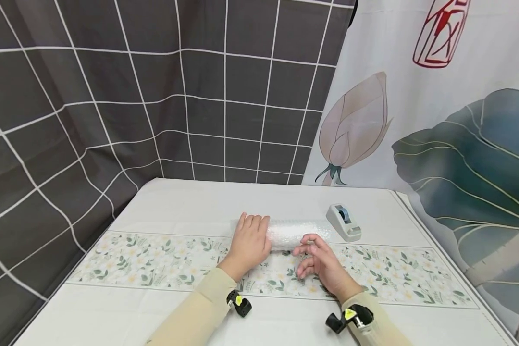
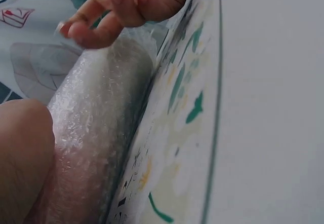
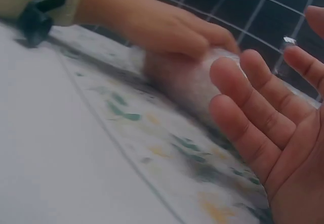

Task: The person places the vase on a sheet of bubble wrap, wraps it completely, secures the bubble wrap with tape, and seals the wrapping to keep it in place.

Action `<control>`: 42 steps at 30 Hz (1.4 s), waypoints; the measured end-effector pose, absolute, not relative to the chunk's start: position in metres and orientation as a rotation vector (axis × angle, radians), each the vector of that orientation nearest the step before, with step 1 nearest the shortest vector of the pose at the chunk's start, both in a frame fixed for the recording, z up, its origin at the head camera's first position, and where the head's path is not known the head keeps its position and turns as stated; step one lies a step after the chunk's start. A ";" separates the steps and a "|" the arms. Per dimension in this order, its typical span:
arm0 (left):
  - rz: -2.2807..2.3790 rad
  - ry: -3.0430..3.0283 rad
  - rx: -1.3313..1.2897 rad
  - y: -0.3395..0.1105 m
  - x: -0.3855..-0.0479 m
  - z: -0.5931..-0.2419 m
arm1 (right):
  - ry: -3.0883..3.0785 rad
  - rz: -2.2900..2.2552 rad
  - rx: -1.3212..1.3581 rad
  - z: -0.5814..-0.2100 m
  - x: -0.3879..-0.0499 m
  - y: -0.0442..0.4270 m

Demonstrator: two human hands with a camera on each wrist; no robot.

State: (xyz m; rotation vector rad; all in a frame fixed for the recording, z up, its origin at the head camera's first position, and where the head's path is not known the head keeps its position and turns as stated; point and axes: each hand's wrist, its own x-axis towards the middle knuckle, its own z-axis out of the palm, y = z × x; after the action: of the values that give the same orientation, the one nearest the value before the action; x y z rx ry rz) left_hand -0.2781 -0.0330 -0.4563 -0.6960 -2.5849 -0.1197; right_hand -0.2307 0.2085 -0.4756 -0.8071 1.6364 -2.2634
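Note:
A roll of clear bubble wrap (image 1: 296, 233) lies crosswise on the table. My left hand (image 1: 250, 242) rests over the roll's left part, its fingers laid across the top. In the right wrist view the left hand (image 3: 172, 34) presses on the wrap from above. My right hand (image 1: 322, 264) hovers near the roll's right end with fingers spread and loosely bent. A small bit of clear tape (image 3: 289, 40) clings to one of its fingertips. Behind the right hand stands a white tape dispenser (image 1: 345, 223) with a bluish tape roll in it.
A floral runner (image 1: 164, 259) crosses the white table (image 1: 199, 202). A dark gridded curtain (image 1: 246, 120) hangs behind and at the left; a white curtain with plant prints (image 1: 398, 158) hangs at the right. Each sleeve carries a black wrist mount (image 1: 240, 303).

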 end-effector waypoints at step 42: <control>-0.308 -2.585 -0.666 -0.032 -0.282 -0.457 | 1.617 -2.094 -0.413 -0.476 -0.217 0.160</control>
State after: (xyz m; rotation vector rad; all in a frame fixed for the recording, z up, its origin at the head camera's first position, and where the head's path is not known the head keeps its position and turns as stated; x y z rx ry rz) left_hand -0.2819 -0.0317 -0.4570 -0.6665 -2.5852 -0.3083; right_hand -0.2167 0.1597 -0.4760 -0.4134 1.6168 -2.0936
